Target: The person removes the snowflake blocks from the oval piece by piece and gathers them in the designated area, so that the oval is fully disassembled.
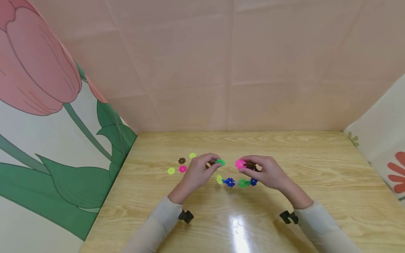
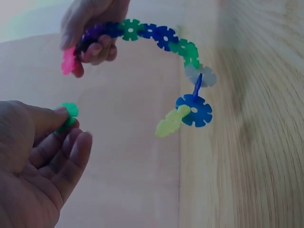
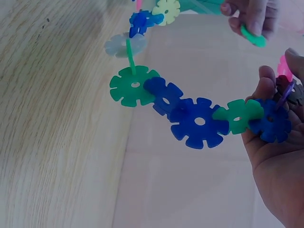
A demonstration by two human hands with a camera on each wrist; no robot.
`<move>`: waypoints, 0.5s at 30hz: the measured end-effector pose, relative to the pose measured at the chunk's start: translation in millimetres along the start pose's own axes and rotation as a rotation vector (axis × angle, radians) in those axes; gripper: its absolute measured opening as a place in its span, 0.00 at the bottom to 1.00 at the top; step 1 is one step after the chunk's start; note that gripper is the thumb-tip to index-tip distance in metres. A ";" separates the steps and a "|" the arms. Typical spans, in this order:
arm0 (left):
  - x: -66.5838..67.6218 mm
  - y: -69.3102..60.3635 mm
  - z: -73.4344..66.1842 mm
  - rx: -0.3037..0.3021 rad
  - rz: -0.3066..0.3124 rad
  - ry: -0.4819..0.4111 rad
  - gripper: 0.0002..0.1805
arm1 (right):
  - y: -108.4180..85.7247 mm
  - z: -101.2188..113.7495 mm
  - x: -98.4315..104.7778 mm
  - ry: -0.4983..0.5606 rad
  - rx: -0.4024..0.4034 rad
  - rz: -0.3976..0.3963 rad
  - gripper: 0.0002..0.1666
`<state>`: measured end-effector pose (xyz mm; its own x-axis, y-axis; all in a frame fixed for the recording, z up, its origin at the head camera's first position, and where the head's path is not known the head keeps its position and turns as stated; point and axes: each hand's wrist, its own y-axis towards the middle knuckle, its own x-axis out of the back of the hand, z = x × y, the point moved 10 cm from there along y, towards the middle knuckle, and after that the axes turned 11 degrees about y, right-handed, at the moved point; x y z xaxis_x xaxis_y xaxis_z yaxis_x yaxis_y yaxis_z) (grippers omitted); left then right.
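Note:
My left hand (image 1: 197, 171) pinches a single green notched plastic disc (image 1: 221, 162) between thumb and fingers. Facing it, a little way off, my right hand (image 1: 270, 173) holds one end of a curved chain of interlocked discs, with a pink disc (image 1: 239, 164) at its tip and a brown one behind. In the right wrist view the chain (image 3: 187, 134) runs on through purple, blue, green and clear discs. Its far end is a yellow disc (image 2: 170, 122), hanging free in the left wrist view. The green disc and the pink disc are apart.
Loose discs lie on the wooden table (image 1: 133, 203) left of my left hand: a brown one (image 1: 179, 161), a pink one (image 1: 180, 169) and two yellow ones (image 1: 169, 171). A pink-beige cloth wall (image 1: 190, 70) rises behind the table. Black wrist mounts (image 1: 186, 216) are on both sleeves.

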<state>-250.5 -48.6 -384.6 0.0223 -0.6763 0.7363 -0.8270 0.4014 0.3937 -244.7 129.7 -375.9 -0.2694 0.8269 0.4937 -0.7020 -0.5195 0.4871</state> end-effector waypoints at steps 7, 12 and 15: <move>0.2 -7.6 23.9 0.138 0.063 -0.028 0.07 | -1.7 -1.9 2.7 -0.034 -0.015 -0.004 0.14; 1.3 -17.4 42.0 0.211 0.094 -0.013 0.09 | -2.6 -2.7 3.1 -0.034 -0.014 -0.004 0.15; 3.1 -24.4 51.3 0.250 0.105 -0.015 0.10 | -3.2 -2.8 3.5 -0.032 -0.003 -0.006 0.15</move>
<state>-259.1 -92.2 -420.2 -0.0777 -0.6489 0.7569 -0.9375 0.3059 0.1660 -245.2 134.9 -377.8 -0.2438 0.8225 0.5139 -0.7058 -0.5139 0.4877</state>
